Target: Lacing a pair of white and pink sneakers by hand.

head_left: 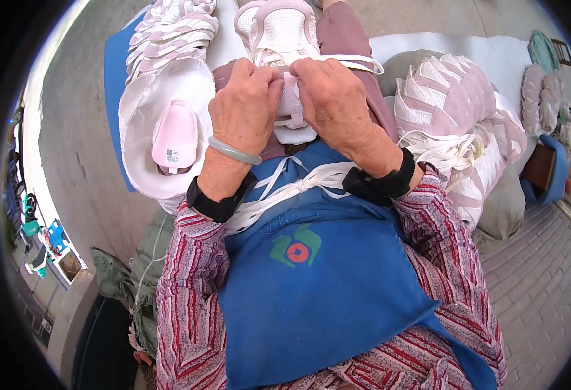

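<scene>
A white and dusty-pink shoe upper [284, 31] lies on my lap, between my knees, with its tongue and lacing area between my hands. My left hand [245, 104] is closed in a pinch at its left eyelet side, on the white shoelace. Opposite it, my right hand [334, 97] pinches the same lace at the right side, and a loose white shoelace [363, 62] trails out past that hand. The fingertips partly hide the lace and eyelets. A bundle of white laces [298, 187] rests across my blue apron [324, 279], just below my wrists.
Left of my hands stands a white cloth-lined container [132, 146] holding a pink shoe piece [176, 135]. Stacked uppers [172, 36] lie beyond it. To my right are more piled uppers [445, 94] with tangled white laces [445, 153]. A blue chair [544, 170] stands farther right.
</scene>
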A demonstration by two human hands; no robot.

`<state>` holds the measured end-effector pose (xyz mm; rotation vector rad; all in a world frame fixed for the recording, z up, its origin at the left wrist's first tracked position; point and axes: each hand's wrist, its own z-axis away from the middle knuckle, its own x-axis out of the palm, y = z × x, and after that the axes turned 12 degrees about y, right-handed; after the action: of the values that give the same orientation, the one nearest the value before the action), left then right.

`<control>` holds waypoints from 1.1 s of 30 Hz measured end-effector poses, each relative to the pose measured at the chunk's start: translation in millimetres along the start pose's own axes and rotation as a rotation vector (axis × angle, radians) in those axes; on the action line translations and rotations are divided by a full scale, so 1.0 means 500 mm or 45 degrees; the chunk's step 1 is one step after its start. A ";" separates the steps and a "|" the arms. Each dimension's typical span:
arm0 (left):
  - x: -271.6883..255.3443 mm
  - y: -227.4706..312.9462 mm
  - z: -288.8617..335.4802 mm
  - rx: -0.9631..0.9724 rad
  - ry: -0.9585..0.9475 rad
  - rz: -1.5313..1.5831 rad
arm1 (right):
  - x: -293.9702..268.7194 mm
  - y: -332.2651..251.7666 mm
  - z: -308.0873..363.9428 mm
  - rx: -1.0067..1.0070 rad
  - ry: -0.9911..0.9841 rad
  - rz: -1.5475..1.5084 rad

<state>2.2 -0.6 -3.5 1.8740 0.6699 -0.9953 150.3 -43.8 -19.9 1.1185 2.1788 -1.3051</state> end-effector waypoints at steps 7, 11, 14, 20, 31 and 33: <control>0.002 0.004 0.000 0.031 0.008 -0.014 | 0.007 0.002 -0.002 -0.083 0.095 0.035; 0.006 -0.003 -0.006 0.034 -0.017 0.082 | 0.001 0.006 -0.001 -0.033 0.026 0.034; 0.006 -0.007 -0.008 0.063 -0.013 0.055 | -0.002 -0.006 -0.007 -0.141 0.042 0.165; 0.000 -0.023 -0.015 0.086 -0.121 0.205 | -0.016 0.011 0.003 -0.124 -0.024 0.076; -0.108 -0.074 0.009 -1.141 -0.805 1.962 | -0.004 -0.078 0.046 -0.331 -0.010 -0.115; -0.143 -0.085 -0.001 -1.031 -0.781 2.267 | -0.002 -0.088 0.044 -0.319 -0.068 -0.202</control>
<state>-68.1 15.5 37.9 0.7169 -0.8382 0.0381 114.5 -74.5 -5.3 0.8202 2.3517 -1.0706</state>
